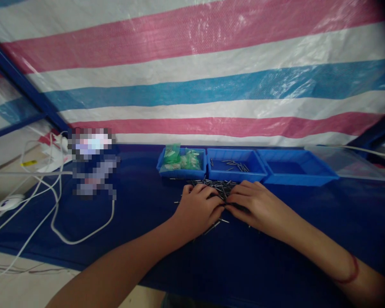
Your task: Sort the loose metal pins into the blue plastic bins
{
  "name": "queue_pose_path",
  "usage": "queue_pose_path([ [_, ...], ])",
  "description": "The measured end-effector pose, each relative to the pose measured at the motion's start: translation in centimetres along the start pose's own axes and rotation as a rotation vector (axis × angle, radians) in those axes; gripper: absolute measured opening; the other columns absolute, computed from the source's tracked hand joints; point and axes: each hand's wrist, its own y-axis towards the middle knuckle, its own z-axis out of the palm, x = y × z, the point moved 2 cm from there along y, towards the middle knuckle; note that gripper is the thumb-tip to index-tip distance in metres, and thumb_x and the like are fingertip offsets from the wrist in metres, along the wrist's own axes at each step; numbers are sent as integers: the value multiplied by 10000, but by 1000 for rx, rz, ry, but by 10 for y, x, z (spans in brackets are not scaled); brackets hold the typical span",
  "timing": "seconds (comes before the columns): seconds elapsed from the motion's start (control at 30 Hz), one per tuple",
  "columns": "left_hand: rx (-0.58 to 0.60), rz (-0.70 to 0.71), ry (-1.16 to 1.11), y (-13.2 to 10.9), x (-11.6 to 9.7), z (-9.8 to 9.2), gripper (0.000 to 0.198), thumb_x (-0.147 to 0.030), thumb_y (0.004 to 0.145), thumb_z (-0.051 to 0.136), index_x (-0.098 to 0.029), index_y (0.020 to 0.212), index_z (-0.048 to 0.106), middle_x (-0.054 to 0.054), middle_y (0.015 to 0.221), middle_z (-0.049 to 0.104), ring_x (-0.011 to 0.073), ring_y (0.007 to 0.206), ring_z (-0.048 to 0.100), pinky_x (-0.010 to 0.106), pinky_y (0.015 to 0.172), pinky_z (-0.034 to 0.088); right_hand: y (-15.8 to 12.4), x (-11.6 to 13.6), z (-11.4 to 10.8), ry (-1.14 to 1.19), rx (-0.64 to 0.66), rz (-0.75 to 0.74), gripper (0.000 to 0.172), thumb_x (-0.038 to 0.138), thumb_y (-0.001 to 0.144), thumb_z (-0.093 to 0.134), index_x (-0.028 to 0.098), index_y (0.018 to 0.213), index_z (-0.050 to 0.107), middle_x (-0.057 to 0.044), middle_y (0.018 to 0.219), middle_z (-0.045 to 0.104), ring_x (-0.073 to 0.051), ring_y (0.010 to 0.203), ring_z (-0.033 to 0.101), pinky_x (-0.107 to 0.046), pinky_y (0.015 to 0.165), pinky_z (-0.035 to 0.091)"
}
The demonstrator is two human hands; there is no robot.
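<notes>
In the head view, the bare left hand point(197, 209) and bare right hand point(259, 207) met with curled fingers over a loose pile of thin, dark metal pins point(223, 185); whether either hand gripped any pins, I could not tell. The pile lay on the dark blue tabletop point(259, 269), just before a blue rectangular plastic bin point(235, 175) holding similar pins. A matching bin point(181, 173) beside it held green-tinted plastic packets point(192, 160).

Big pink, white and blue striped tarp point(192, 94) hanging behind the blue counter point(141, 205). Left side's a mess of white cables point(45, 173) with a rounded white gadget point(10, 202) among them, and a see-through plastic sheet point(349, 164) sits far right.
</notes>
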Motion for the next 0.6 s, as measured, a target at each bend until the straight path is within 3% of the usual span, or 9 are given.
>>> queue_pose_path([
  [0.37, 4, -48, -2, 1, -3, 0, 149, -272, 915, 484, -226, 907, 625, 3, 1078, 633, 207, 1034, 495, 377, 793, 328, -1, 3, 7, 19, -4, 42, 83, 222, 853, 587, 201, 839, 666, -52, 843, 628, -209, 849, 546, -353, 755, 398],
  [0.6, -46, -70, -80, 1, -2, -4, 148, -289, 910, 505, -237, 987, 620, 13, 1144, 620, 216, 1095, 480, 385, 839, 345, 0, 6, 5, 48, -82, 102, 70, 189, 842, 576, 195, 827, 645, -40, 815, 625, -207, 815, 530, -349, 728, 382],
])
